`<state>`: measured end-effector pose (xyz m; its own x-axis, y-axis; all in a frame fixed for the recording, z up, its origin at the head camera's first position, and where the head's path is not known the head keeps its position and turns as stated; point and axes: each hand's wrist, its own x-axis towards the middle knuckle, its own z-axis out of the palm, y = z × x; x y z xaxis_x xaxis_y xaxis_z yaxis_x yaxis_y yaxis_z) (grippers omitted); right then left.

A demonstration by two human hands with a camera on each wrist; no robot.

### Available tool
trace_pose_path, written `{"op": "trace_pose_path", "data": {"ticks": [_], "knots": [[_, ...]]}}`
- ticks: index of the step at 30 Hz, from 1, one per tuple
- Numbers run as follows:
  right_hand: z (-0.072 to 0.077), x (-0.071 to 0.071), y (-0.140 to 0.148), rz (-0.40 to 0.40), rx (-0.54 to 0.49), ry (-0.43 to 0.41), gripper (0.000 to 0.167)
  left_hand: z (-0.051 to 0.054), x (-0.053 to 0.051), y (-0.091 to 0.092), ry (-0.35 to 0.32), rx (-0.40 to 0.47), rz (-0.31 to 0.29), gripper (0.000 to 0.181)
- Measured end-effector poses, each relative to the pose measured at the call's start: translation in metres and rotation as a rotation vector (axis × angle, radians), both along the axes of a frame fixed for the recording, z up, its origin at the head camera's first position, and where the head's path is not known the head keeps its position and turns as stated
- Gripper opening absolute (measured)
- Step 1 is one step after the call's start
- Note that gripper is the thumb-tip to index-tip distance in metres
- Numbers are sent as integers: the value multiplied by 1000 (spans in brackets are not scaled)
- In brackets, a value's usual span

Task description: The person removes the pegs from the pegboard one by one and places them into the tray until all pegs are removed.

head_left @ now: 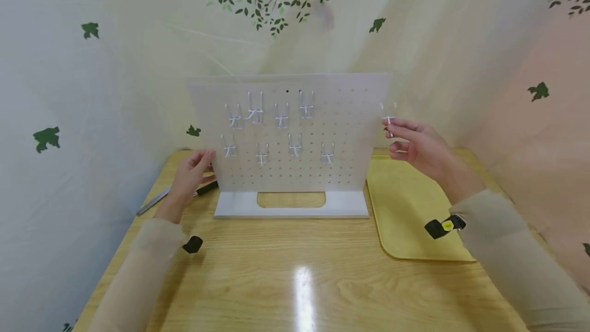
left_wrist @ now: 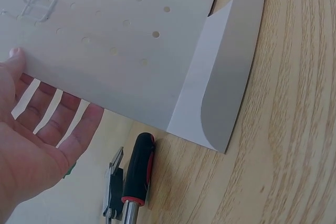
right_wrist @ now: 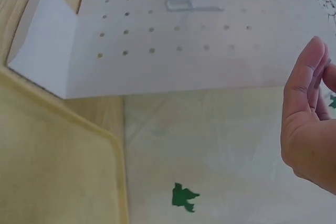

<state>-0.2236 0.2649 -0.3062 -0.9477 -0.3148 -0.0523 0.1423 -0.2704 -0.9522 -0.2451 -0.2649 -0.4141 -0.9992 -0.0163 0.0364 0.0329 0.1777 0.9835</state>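
Observation:
A white pegboard (head_left: 352, 132) stands upright on its flat base in the head view, with several wire hooks (head_left: 281, 117) set on its face. At its left edge, my left hand (head_left: 186, 175) grips the board; the left wrist view shows the thumb (left_wrist: 17, 59) on the front and the fingers (left_wrist: 79, 129) behind the edge. Just off the board's upper right side, my right hand (head_left: 417, 147) pinches another wire hook (head_left: 388, 118) between thumb and fingertips. That hook's prongs point up. In the right wrist view the fingers hide most of it.
A yellow tray (head_left: 405, 219) lies on the wooden table (head_left: 258, 270), right of the pegboard. Behind my left hand are a tool with a black-and-red handle (left_wrist: 139, 163) and metal shaft, and a smaller metal-and-black tool (left_wrist: 113, 187). A leaf-printed curtain (head_left: 138, 55) surrounds the table.

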Motion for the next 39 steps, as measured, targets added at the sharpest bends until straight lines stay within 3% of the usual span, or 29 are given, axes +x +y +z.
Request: {"op": "trace_pose_path", "data": {"ticks": [5,11,23,34,39], "knots": [[-24,-8,16,-73,19,-14,15,5,-3,2,4,12,-5,38],[-53,-14,31,-86,15,-48,16,-2,-11,1,17,14,-4,41],[-106,-34,45,-147,249,-200,9,23,10,12,23,30,-27,30],[-138,-43,43,-150,288,-261,8,14,11,8,6,1,-19,38],[-144,-45,38,-163,344,-272,42,12,9,6,9,-5,-12,44]]}}
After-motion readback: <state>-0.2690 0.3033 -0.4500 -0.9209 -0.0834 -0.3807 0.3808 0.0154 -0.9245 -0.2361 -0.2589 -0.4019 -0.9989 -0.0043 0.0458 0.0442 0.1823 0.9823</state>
